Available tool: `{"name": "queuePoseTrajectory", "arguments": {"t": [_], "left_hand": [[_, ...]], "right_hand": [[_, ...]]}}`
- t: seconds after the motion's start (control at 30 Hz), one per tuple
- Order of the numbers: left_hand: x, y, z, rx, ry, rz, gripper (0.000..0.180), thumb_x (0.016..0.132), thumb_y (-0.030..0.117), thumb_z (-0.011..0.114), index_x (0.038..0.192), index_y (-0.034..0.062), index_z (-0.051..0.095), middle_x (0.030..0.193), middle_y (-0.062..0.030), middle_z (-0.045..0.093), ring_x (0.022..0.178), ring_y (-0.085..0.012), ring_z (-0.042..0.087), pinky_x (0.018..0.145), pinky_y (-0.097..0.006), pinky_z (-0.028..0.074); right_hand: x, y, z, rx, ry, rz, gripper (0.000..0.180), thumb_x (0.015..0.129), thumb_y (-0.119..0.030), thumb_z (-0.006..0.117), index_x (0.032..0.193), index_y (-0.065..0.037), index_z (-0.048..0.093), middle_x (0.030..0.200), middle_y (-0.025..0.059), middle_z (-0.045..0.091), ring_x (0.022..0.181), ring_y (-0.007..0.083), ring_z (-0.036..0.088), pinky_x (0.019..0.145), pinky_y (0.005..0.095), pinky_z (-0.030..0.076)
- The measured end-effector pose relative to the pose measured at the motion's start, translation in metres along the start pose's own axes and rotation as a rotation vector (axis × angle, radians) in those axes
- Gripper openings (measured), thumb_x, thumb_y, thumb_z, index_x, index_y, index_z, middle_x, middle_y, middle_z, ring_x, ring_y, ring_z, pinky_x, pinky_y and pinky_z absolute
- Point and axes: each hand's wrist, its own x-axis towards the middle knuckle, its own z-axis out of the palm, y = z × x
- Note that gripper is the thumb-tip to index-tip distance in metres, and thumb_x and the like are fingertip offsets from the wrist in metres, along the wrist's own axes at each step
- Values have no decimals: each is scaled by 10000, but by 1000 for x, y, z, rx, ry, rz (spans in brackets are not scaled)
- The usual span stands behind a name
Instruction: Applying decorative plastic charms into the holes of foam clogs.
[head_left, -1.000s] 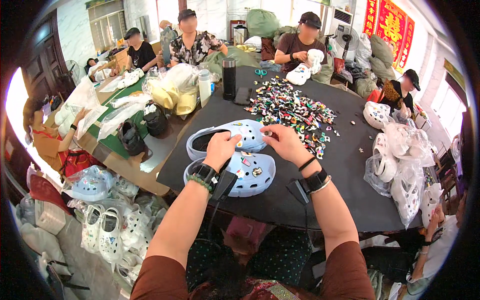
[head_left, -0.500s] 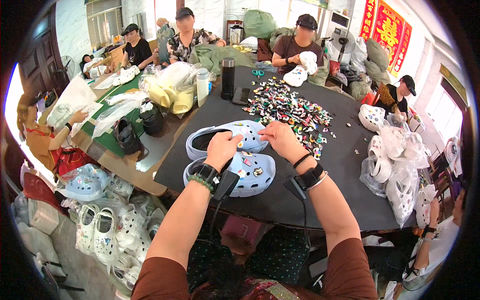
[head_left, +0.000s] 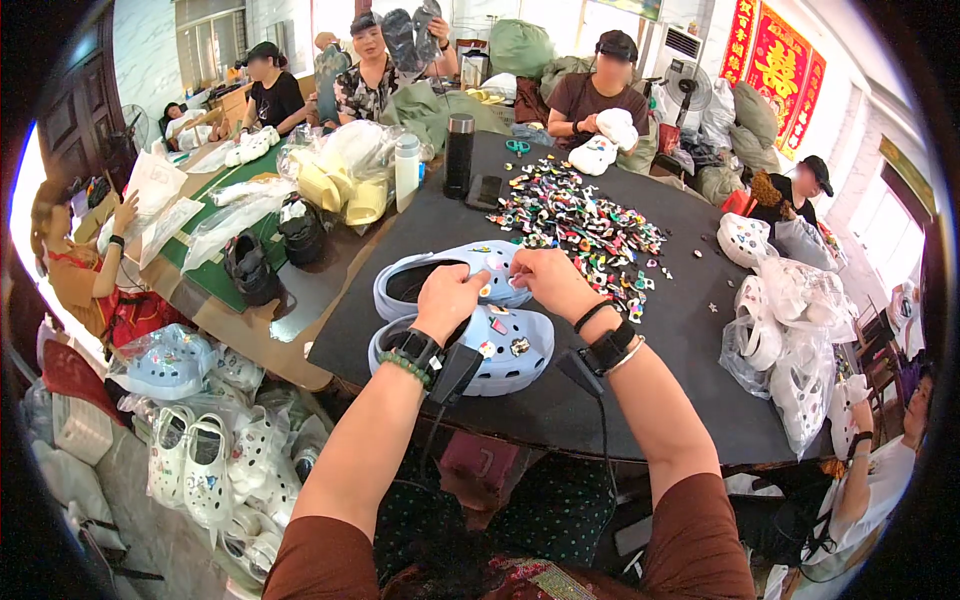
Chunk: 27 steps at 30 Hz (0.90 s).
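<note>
Two light blue clogs lie side by side on the dark table (head_left: 640, 400), toes to the right. My left hand (head_left: 447, 302) grips the far clog (head_left: 492, 256) by its upper, thumb near the holes. Over that clog's toe, my right hand (head_left: 552, 282) is closed in a pinch; what its fingertips hold is too small to make out. Several small charms sit in the holes of the near clog (head_left: 520, 352), which lies just below my left wrist. Beyond the clogs spreads a heap of colourful shoe charms (head_left: 580, 215).
A black flask (head_left: 459, 158), a phone (head_left: 484, 192) and teal scissors (head_left: 516, 147) stand or lie beyond the clogs. Bagged white clogs (head_left: 790, 330) cover the table's right side. Bagged clogs (head_left: 205, 465) pile up at my left. Several people sit around, one holding white clogs (head_left: 597, 150).
My right hand has shifted slightly left and down onto the far clog's toe. My left hand keeps its hold. A person across has lifted dark shoes.
</note>
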Motion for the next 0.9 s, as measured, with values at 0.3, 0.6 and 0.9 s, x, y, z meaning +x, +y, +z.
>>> {"name": "queuePoseTrajectory", "arguments": {"t": [0.3,0.6,0.9], "left_hand": [[-5,5,-4,-14,-47,3,449,828,376,681,631,-8,559,613,-185,546,586,-343,539,581,-432,415],[-7,4,-6,5,-75,78,401,808,338,694,644,-13,592,589,-196,536,552,-332,538,565,-434,413],[-2,2,-4,-10,-55,39,421,819,342,693,642,-26,591,587,-204,540,549,-332,541,560,-431,411]], "right_hand": [[7,2,9,-163,40,-86,257,642,6,778,859,-65,660,1058,124,565,992,318,583,838,366,496],[23,13,2,42,-248,192,838,617,-45,827,1366,-116,458,1313,166,544,1197,337,540,950,406,473],[19,24,15,-5,-133,135,767,697,-95,796,1376,-111,440,1243,199,542,1155,369,540,983,420,454]]}}
